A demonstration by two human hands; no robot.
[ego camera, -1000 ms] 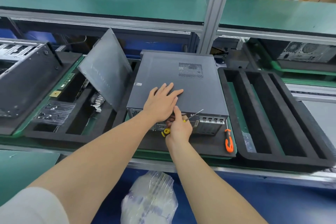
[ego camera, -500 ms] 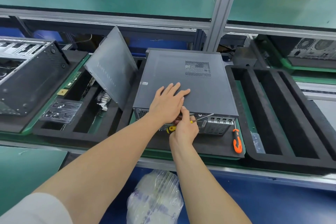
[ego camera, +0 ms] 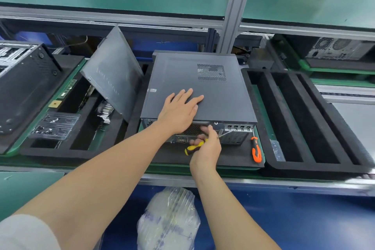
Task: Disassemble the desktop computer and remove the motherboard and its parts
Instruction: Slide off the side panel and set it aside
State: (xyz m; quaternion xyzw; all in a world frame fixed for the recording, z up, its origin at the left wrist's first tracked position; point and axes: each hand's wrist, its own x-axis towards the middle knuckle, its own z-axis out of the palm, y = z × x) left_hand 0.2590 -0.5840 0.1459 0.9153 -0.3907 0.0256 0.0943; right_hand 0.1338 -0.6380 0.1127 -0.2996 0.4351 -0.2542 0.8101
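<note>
A dark grey desktop computer case (ego camera: 213, 95) lies flat on a black foam mat, its rear panel with ports facing me. My left hand (ego camera: 179, 109) lies flat on the near part of the case's side panel, fingers straight. My right hand (ego camera: 206, 145) grips a yellow-and-black screwdriver (ego camera: 192, 146) just in front of the rear panel; its metal shaft points right toward the expansion slots. The motherboard is hidden inside the closed case.
An orange-handled tool (ego camera: 256, 150) lies on the mat right of my right hand. A black foam tray (ego camera: 304, 119) with long slots sits to the right. A loose grey side panel (ego camera: 113, 75) leans at the left over a tray with parts. A plastic bag (ego camera: 168, 221) lies below.
My right hand with the screwdriver has dropped slightly away from the rear panel's top edge. My left hand stays flat on the case.
</note>
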